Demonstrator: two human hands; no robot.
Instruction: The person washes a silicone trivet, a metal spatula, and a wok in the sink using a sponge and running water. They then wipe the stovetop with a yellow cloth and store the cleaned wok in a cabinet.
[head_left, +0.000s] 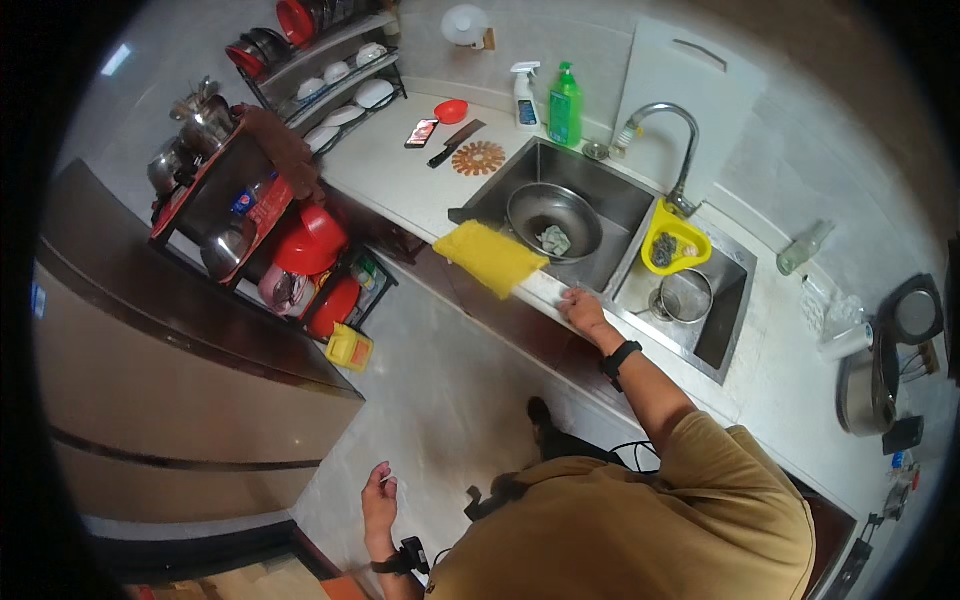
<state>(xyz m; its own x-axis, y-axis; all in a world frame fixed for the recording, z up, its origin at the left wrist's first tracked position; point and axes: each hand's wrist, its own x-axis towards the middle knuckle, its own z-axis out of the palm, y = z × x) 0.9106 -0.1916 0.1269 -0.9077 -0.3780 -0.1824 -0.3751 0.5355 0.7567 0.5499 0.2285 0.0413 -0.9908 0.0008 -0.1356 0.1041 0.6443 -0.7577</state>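
Observation:
My right hand (585, 312) is at the front edge of the white counter, its fingers curled; whether they grip anything cannot be made out. Just left of it, a yellow cloth (491, 257) drapes over that edge. Behind the cloth, a dark wok (577, 217) sits in the left sink basin (634, 196), with a crumpled pale green cloth (553, 241) inside. My left hand (380, 499) hangs low over the floor, fingers loosely bent, with nothing visible in it. A metal pot or strainer (686, 296) stands in the right basin, below a yellow corner basket (658, 264) holding a steel scourer.
A cleaver (456, 143), phone (421, 133), red bowl (451, 112) and wooden trivet (478, 158) lie left of the sink. A spray bottle (526, 97) and green pump bottle (565, 109) stand behind it, near the faucet (694, 150). A yellow jug (349, 348) is by the shelf.

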